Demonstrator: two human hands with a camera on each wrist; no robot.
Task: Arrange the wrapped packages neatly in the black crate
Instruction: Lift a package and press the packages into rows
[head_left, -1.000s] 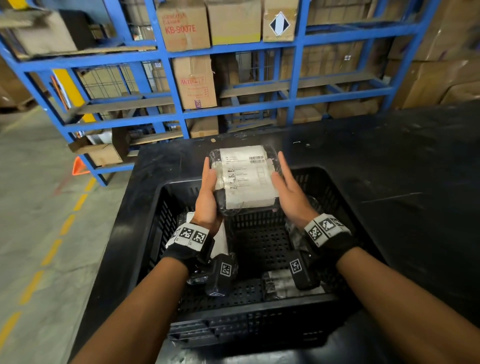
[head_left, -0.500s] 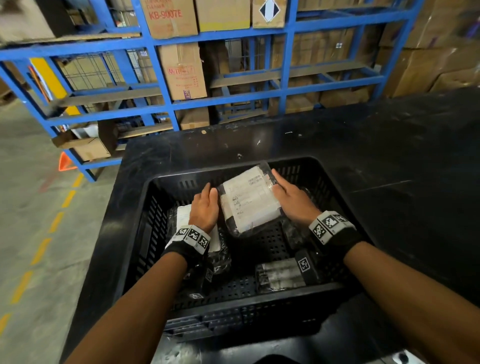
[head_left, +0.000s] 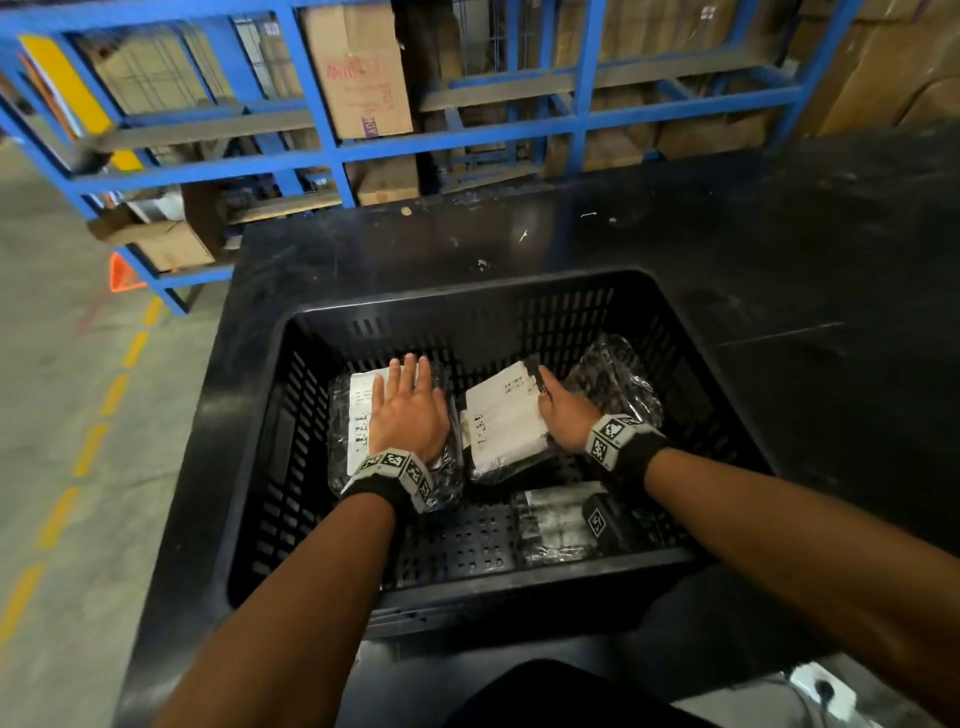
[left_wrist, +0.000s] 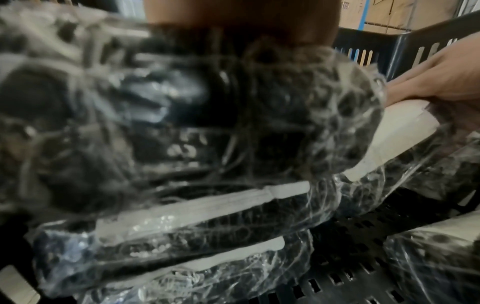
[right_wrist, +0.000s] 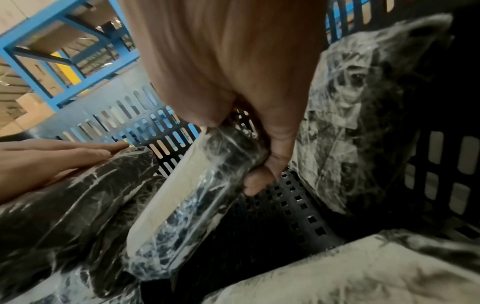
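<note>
The black crate stands on a black table and holds several plastic-wrapped packages. My left hand lies flat, fingers straight, on the left package, which fills the left wrist view as a blurred bundle. My right hand grips the right edge of the middle white-labelled package, which sits tilted on the crate floor. In the right wrist view the fingers curl under that package. A dark package leans at the back right. Another one lies near the front wall.
Blue steel racking with cardboard boxes stands behind the table. Concrete floor with a yellow dashed line runs on the left. Bare perforated crate floor shows at the front middle.
The white-labelled package came down from above the crate to its floor. My left hand let go of it and moved onto the left package; the right hand kept its hold.
</note>
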